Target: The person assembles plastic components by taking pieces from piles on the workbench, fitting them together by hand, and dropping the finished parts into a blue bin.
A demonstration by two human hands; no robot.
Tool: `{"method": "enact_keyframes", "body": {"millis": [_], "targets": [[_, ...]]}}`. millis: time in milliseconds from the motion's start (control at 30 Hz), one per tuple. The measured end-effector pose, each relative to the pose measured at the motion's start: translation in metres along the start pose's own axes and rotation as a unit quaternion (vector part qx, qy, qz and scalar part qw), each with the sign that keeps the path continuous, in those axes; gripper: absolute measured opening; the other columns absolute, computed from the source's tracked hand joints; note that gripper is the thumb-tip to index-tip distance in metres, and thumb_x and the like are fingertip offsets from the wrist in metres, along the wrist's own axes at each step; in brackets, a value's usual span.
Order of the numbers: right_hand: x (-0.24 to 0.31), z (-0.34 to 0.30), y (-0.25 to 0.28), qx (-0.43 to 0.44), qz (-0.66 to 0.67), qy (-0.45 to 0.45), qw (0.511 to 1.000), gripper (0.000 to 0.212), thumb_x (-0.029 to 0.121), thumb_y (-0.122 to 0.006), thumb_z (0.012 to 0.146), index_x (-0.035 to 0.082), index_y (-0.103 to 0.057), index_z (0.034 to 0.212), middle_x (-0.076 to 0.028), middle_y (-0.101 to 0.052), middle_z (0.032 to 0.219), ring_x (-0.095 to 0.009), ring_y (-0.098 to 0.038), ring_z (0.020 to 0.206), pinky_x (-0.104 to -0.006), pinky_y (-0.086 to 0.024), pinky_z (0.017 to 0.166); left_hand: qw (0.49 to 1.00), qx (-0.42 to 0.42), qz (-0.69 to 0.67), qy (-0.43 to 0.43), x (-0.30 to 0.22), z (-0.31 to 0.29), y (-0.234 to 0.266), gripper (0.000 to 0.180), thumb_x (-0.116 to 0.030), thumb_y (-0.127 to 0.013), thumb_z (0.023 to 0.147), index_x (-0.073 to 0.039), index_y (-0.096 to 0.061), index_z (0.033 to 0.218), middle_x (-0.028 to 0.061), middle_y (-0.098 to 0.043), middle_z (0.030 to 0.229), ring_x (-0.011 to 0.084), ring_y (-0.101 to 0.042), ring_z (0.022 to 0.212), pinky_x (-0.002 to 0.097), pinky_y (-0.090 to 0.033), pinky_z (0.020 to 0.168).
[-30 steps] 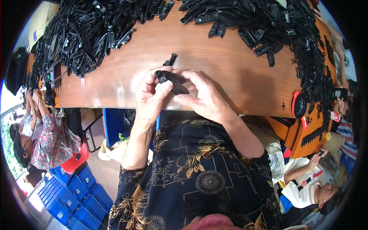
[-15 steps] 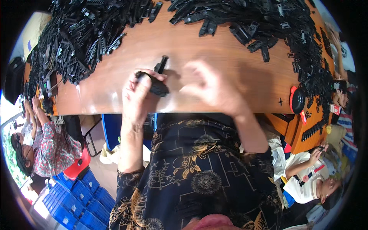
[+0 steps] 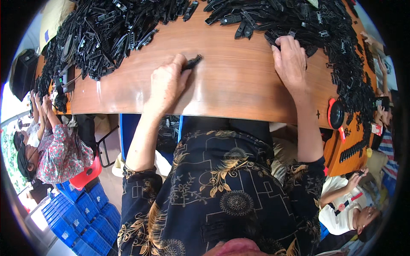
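My left hand is closed on a long, narrow black plastic part above the table. Its tip sticks out past the thumb and forefinger, while the rest is hidden in the palm. Farther right, my right hand lies at the near edge of the right-hand heap of black plastic parts. Its fingers curl down around a part there, mostly covered by the hand.
A second heap of black parts covers the table's far left. By the right front edge sits a red-rimmed black round dish. Below the table is a blue crate with parts. People sit at both sides; blue crates stand lower left.
My right hand has gone from beside the left hand out to the right heap. My left hand has turned over and moved slightly away and right, still gripping its part.
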State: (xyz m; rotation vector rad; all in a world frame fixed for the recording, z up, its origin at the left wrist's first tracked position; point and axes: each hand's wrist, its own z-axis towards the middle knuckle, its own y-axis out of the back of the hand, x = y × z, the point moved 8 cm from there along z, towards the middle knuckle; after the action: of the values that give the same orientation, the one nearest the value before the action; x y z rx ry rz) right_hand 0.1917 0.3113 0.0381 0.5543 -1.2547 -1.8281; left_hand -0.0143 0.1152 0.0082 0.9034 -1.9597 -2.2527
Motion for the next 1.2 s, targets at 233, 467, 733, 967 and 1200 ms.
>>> {"method": "enact_keyframes", "body": {"millis": [233, 467, 733, 967, 1200], "targets": [[0.063, -0.035, -0.023, 0.140, 0.833, -0.270, 0.463, 0.034, 0.019, -0.048, 0.100, -0.003, -0.047, 0.126, -0.011, -0.065, 0.091, -0.011, -0.056, 0.066, -0.0214, -0.042, 0.056, 0.630, 0.070, -0.761, 0.137, 0.006, -0.009, -0.025, 0.020, -0.008, -0.064, 0.090, -0.007, -0.058, 0.108, 0.0150, -0.066, 0.092, 0.0206, -0.065, 0.076, 0.0240, -0.051, 0.056], [0.120, -0.039, -0.026, 0.176, 0.848, -0.273, 0.419, 0.041, 0.023, -0.044, 0.102, -0.003, -0.045, 0.133, -0.006, -0.063, 0.085, -0.006, -0.047, 0.059, -0.0167, -0.034, 0.050, 0.506, 0.107, -0.847, 0.120, -0.034, -0.016, -0.048, 0.025, -0.009, -0.063, 0.089, -0.005, -0.057, 0.114, 0.0141, -0.066, 0.097, 0.0191, -0.065, 0.079, 0.0257, -0.054, 0.061], [0.129, -0.042, -0.033, 0.184, 0.807, -0.270, 0.491, 0.030, 0.018, -0.044, 0.102, -0.002, -0.053, 0.122, -0.005, -0.062, 0.080, -0.005, -0.046, 0.056, -0.0177, -0.038, 0.050, 0.607, 0.032, -0.781, 0.144, -0.022, -0.022, -0.051, 0.016, -0.006, -0.059, 0.092, -0.005, -0.060, 0.108, 0.0036, -0.064, 0.092, 0.0090, -0.059, 0.068, 0.0212, -0.048, 0.057], [0.130, -0.044, -0.038, 0.166, 0.718, -0.233, 0.635, 0.023, 0.016, -0.044, 0.102, 0.000, -0.054, 0.115, -0.004, -0.060, 0.073, -0.006, -0.048, 0.054, -0.0208, -0.041, 0.050, 0.684, -0.053, -0.713, 0.142, -0.018, -0.026, -0.041, 0.013, -0.004, -0.057, 0.093, -0.005, -0.062, 0.105, -0.0002, -0.063, 0.086, 0.0042, -0.053, 0.064, 0.0176, -0.042, 0.055], [0.125, -0.044, -0.036, 0.141, 0.624, -0.213, 0.739, 0.018, 0.014, -0.047, 0.099, 0.004, -0.055, 0.113, -0.010, -0.063, 0.074, -0.015, -0.061, 0.059, -0.0284, -0.048, 0.054, 0.785, 0.015, -0.600, 0.153, -0.029, -0.035, -0.028, 0.022, -0.008, -0.064, 0.091, -0.005, -0.059, 0.112, -0.0006, -0.062, 0.080, 0.0026, -0.050, 0.059, 0.0169, -0.040, 0.054]]}}
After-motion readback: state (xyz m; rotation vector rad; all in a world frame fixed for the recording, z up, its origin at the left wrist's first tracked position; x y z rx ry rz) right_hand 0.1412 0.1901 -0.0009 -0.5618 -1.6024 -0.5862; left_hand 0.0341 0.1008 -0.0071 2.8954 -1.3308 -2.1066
